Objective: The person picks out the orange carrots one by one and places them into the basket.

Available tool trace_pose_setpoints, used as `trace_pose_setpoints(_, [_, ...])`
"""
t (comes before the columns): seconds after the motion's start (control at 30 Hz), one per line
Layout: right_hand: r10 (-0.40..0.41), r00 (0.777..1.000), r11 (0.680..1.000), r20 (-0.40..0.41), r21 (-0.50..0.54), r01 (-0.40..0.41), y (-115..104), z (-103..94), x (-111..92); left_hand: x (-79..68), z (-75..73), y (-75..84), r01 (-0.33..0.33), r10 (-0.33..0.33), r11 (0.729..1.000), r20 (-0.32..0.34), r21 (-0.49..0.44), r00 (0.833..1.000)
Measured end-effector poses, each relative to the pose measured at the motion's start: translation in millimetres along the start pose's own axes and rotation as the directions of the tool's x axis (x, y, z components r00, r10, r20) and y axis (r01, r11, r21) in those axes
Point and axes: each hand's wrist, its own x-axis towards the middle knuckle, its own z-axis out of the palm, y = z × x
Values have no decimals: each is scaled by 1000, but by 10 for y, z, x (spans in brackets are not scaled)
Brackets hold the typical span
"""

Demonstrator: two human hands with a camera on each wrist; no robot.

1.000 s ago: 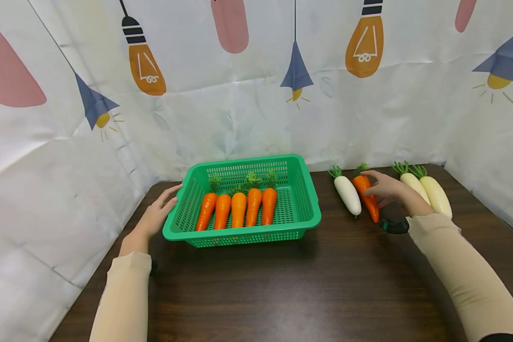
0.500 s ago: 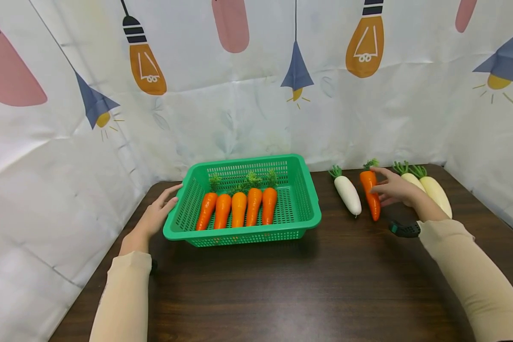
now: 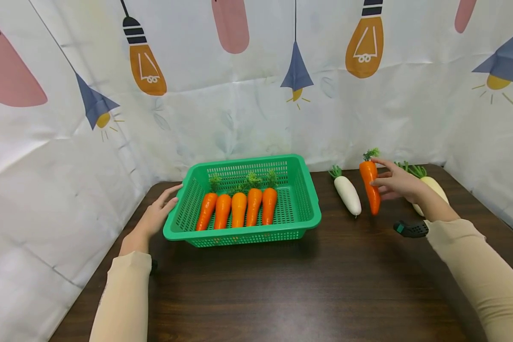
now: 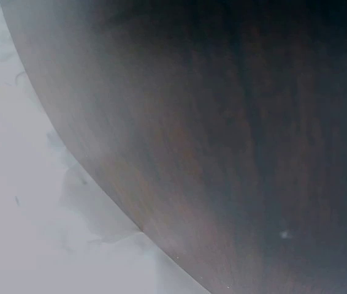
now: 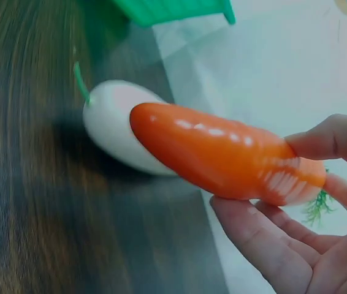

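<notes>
My right hand (image 3: 399,184) pinches an orange carrot (image 3: 369,186) with green leaves between its thumb and fingers. In the right wrist view the carrot (image 5: 222,153) is held clear of the table, its narrow end overlapping a white radish (image 5: 124,125). The radish (image 3: 347,194) lies on the table to the left of the carrot. At the left side of a green basket (image 3: 241,235), my left hand (image 3: 156,216) rests its loosely extended fingers against the rim. Several carrots (image 3: 238,209) lie side by side inside the basket, leaves toward the back.
Two more pale radishes (image 3: 435,187) lie at the right, partly hidden by my right hand and wrist. A dark wooden table (image 3: 290,289) carries everything. Behind it hangs a white cloth (image 3: 256,104) printed with lamps and bulbs.
My right hand has lifted the carrot off the table, raising it up and slightly away from the white radish. The left hand and the basket have stayed still.
</notes>
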Motion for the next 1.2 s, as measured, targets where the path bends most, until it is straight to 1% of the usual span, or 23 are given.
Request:
trace_pose_setpoints(0.17, [-37, 999, 999, 11, 31, 37, -142, 48, -9, -5, -3, 5, 4, -4, 1000, 0, 1, 1000])
trace_pose_setpoints(0.33, [-76, 997, 996, 22, 39, 75, -349, 132, -13, -11, 0, 2, 8, -8, 1000, 1, 0, 1000])
trace_pose_setpoints(0.5, [-93, 995, 994, 35, 61, 91, -527, 207, 11, -13, 1, 3, 8, -8, 1000, -1, -2, 1000])
trace_pose_setpoints(0.73, [-133, 988, 987, 77, 106, 125, -708, 310, 47, -13, 3, 21, -1, 1, 1000, -7, 6, 1000])
trace_pose_setpoints(0.9, [-136, 985, 983, 102, 141, 121, -811, 370, 78, -14, 5, 29, -4, 4, 1000, -10, 6, 1000])
trace_pose_setpoints(1.2, [-134, 984, 978, 115, 175, 113, -919, 485, 144, -14, 2, 37, -1, 1, 1000, -6, 2, 1000])
